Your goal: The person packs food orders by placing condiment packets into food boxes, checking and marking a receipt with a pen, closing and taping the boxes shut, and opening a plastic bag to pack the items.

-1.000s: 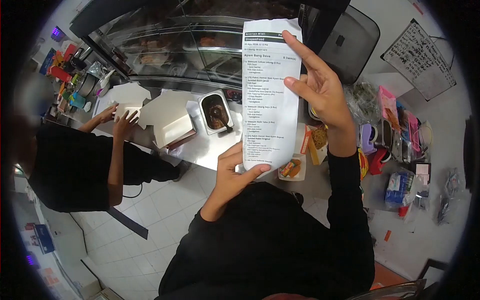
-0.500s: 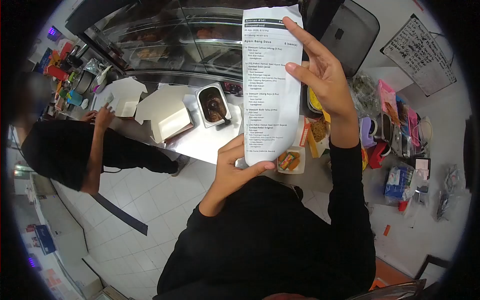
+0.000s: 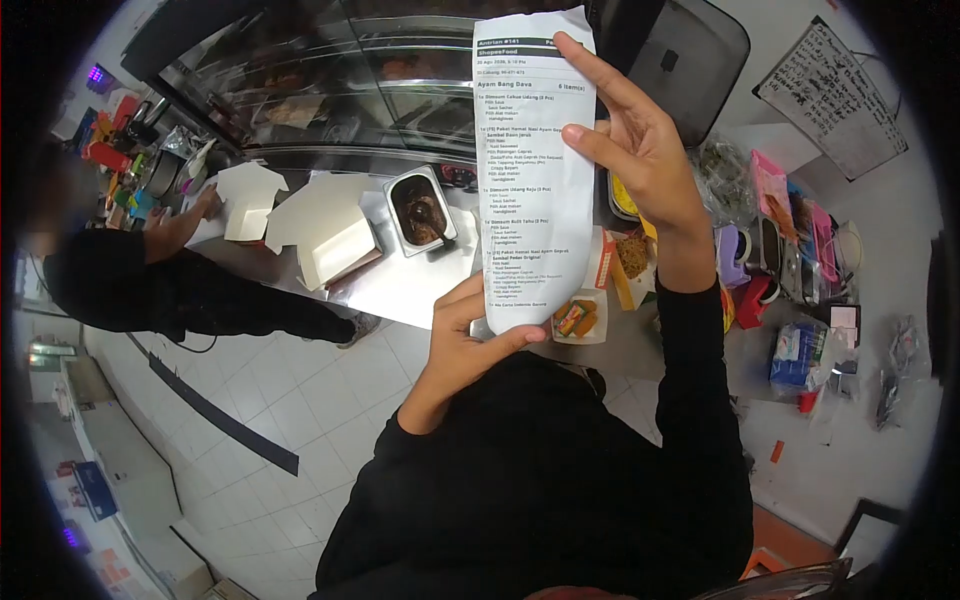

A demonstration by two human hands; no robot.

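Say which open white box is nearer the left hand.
The box beside the metal tub is nearer the left hand; the other box sits farther left, near the co-worker's hand.

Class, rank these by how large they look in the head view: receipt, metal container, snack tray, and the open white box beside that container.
1. Receipt, held up close to the camera, which makes it look larger
2. Open white box
3. Metal container
4. Snack tray

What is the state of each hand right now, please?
Left hand: holding the receipt by its lower end.
Right hand: holding the receipt at its right edge, higher up.
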